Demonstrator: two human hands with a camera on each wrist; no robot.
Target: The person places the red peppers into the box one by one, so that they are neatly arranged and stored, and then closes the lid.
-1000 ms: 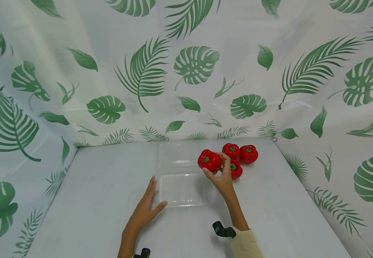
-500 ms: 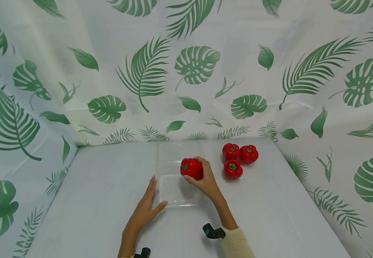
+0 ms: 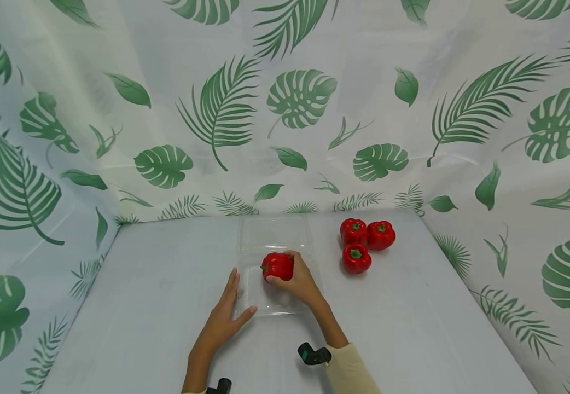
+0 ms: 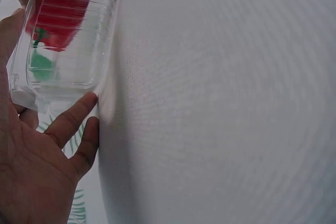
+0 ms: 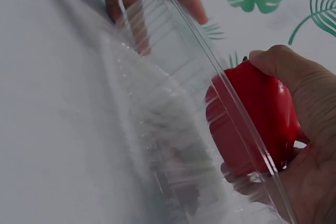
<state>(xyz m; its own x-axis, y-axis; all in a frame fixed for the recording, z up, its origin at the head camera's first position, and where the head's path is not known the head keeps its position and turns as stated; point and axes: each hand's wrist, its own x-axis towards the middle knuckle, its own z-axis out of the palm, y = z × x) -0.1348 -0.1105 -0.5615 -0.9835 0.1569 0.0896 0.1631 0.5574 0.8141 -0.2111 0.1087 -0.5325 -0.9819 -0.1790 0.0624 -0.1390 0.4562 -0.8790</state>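
My right hand grips a red bell pepper with a green stem, thumb on the near side and fingers on the far side. It holds the pepper over the near half of a clear plastic clamshell box. In the right wrist view the lower part of the pepper shows through the clear wall, inside the rim. My left hand lies at the box's left near corner, fingers straight and thumb spread along the front edge. The left wrist view shows those fingers right at the box wall.
The clamshell's lid half lies folded back on the table behind the base. Three more red bell peppers sit in a cluster on the white table to the right. A leaf-print curtain surrounds the back and sides.
My right hand has carried the bell pepper left and down, from beside the other peppers to over the near half of the box. My left hand has stayed in place.
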